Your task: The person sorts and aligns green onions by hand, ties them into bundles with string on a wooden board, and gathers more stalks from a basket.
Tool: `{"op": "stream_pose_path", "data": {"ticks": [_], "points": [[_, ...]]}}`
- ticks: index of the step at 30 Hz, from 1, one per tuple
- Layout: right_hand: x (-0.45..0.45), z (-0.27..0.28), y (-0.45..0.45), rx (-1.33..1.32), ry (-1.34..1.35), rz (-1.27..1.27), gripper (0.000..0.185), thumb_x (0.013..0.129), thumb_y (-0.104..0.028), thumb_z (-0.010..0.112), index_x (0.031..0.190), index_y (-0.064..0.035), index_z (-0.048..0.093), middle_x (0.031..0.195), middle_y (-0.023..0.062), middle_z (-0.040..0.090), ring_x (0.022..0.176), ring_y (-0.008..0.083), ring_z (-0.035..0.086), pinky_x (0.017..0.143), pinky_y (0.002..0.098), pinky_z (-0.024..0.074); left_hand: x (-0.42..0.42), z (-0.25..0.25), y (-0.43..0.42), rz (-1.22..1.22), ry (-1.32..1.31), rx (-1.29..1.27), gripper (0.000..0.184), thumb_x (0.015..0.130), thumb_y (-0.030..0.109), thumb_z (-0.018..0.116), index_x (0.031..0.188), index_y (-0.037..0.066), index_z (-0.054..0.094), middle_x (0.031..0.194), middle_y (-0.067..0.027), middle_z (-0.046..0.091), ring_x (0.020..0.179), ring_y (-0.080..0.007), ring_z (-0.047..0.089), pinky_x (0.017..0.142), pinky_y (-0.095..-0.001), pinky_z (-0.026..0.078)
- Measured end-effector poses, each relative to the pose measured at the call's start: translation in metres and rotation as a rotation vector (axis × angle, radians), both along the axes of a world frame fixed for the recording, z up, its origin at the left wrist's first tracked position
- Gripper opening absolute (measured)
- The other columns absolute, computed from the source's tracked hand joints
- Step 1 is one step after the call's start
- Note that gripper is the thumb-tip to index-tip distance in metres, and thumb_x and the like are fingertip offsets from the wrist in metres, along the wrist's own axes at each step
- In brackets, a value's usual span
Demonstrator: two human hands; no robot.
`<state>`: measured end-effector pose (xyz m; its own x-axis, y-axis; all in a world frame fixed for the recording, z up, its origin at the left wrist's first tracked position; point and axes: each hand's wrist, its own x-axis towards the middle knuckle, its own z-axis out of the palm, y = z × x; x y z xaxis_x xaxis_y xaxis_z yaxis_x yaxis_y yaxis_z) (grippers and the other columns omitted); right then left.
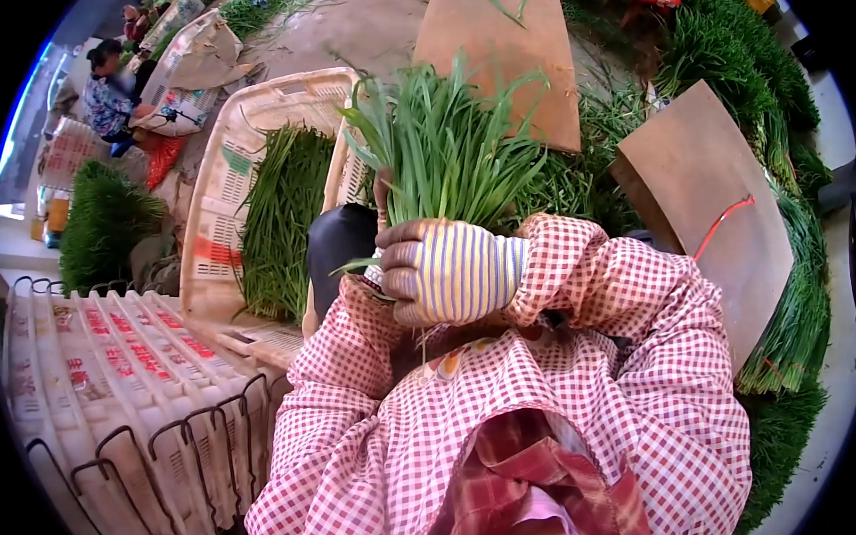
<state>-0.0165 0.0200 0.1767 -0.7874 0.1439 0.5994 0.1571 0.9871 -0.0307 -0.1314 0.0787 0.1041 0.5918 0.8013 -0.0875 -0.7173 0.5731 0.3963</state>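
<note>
My right hand point(452, 271), in a striped work glove with dark fingers, is closed in front of my chest at the base of a bunch of garlic chives point(457, 153). The long flat leaves stand upright and fan out above the glove. Most of my left hand point(382, 198) is hidden behind the right one. One of its dark fingers shows, pressed along the left edge of the bunch. A loose leaf pokes out leftward beside the right fingers, and a thin pale strand hangs below them.
On my left stands a plastic crate point(205, 219) with green stalks point(289, 216) inside. Nearer is a pale ribbed crate point(102, 373) with wire handles. Brown boards point(718, 201) and heaps of greens point(751, 68) lie at right. A person point(111, 99) sits at far left.
</note>
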Motion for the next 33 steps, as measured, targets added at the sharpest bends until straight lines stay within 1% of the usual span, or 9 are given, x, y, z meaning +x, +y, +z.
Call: {"op": "stream_pose_path", "data": {"ticks": [3,7,11,13,16,20,22,26,33], "points": [[0.005,0.004,-0.009,0.011,-0.109,0.065,0.015,0.072,-0.027,0.055,0.081,-0.0152,0.059,0.096,0.0061,0.060,0.100,0.0249,0.057,0.095,0.0430,0.0435,0.002,-0.006,-0.010,-0.016,0.028,0.036,0.088,0.071,0.066,0.058,0.133,0.006,0.039,0.125,-0.0133,0.051,0.112,-0.0288,0.053,0.099,-0.0480,0.040],[0.035,0.048,-0.035,-0.344,0.066,0.163,0.067,0.060,-0.040,0.078,0.118,-0.0154,0.057,0.103,0.0107,0.056,0.105,0.0307,0.053,0.102,0.0501,0.0340,0.008,-0.011,-0.018,-0.058,0.039,0.086,0.082,0.074,0.062,0.059,0.132,0.006,0.041,0.125,-0.0131,0.052,0.110,-0.0283,0.054,0.098,-0.0470,0.042],[0.118,0.036,-0.077,-1.133,0.780,-0.338,0.032,0.068,-0.016,0.079,0.089,-0.0068,0.056,0.078,0.0023,0.054,0.071,0.0091,0.051,0.056,0.0219,0.0406,0.010,-0.024,-0.010,-0.110,0.077,0.194,0.077,0.077,0.058,0.060,0.131,0.006,0.043,0.125,-0.0128,0.053,0.109,-0.0278,0.055,0.097,-0.0460,0.043],[0.159,0.014,-0.065,-1.231,0.729,-0.622,0.041,0.074,-0.032,0.076,0.093,-0.0042,0.053,0.074,-0.0005,0.051,0.070,0.0084,0.048,0.062,0.0236,0.0410,0.013,-0.032,-0.007,-0.150,0.047,0.231,0.074,0.078,0.056,0.060,0.130,0.006,0.045,0.125,-0.0127,0.054,0.109,-0.0276,0.056,0.096,-0.0455,0.044],[0.172,-0.028,-0.055,-1.776,0.853,-0.138,0.080,0.075,-0.059,0.064,0.128,-0.0029,0.043,0.118,0.0092,0.055,0.097,0.0172,0.057,0.077,0.0290,0.0478,0.028,-0.020,-0.025,-0.278,-0.149,0.096,0.068,0.078,0.045,0.064,0.130,0.005,0.046,0.125,-0.0145,0.054,0.109,-0.0287,0.056,0.096,-0.0433,0.045],[0.162,-0.031,0.003,-1.568,0.854,-0.023,0.090,0.071,-0.055,0.069,0.138,-0.0060,0.034,0.134,0.0087,0.046,0.116,0.0227,0.048,0.098,0.0402,0.0397,0.049,0.046,-0.026,-0.327,0.048,0.321,0.067,0.076,0.029,0.068,0.132,0.002,0.042,0.128,-0.0145,0.052,0.113,-0.0247,0.053,0.099,-0.0365,0.042],[0.155,-0.007,0.031,-1.415,0.976,-0.001,0.091,0.068,-0.053,0.072,0.138,-0.0073,0.035,0.132,0.0088,0.048,0.115,0.0225,0.049,0.099,0.0390,0.0389,0.065,0.052,0.014,-0.306,0.491,0.652,0.066,0.068,0.009,0.071,0.128,0.004,0.045,0.117,-0.0087,0.058,0.106,-0.0211,0.055,0.094,-0.0363,0.044],[0.153,0.044,0.087,-1.058,0.965,-0.308,0.087,0.065,-0.008,0.080,0.136,-0.0087,0.031,0.128,0.0079,0.049,0.114,0.0203,0.048,0.095,0.0354,0.0421,0.108,0.035,0.103,-0.067,0.526,1.056,0.072,0.062,0.006,0.082,0.125,0.006,0.048,0.117,-0.0044,0.057,0.106,-0.0180,0.054,0.092,-0.0327,0.044],[0.199,-0.016,0.170,-1.028,0.992,-0.307,0.098,0.055,-0.008,0.088,0.137,-0.0098,0.033,0.120,0.0065,0.055,0.114,0.0208,0.048,0.095,0.0360,0.0419,0.135,0.046,0.188,-0.432,0.500,0.516,0.046,0.084,0.018,0.065,0.126,0.009,0.049,0.122,-0.0116,0.056,0.107,-0.0241,0.057,0.089,-0.0430,0.050]]}}
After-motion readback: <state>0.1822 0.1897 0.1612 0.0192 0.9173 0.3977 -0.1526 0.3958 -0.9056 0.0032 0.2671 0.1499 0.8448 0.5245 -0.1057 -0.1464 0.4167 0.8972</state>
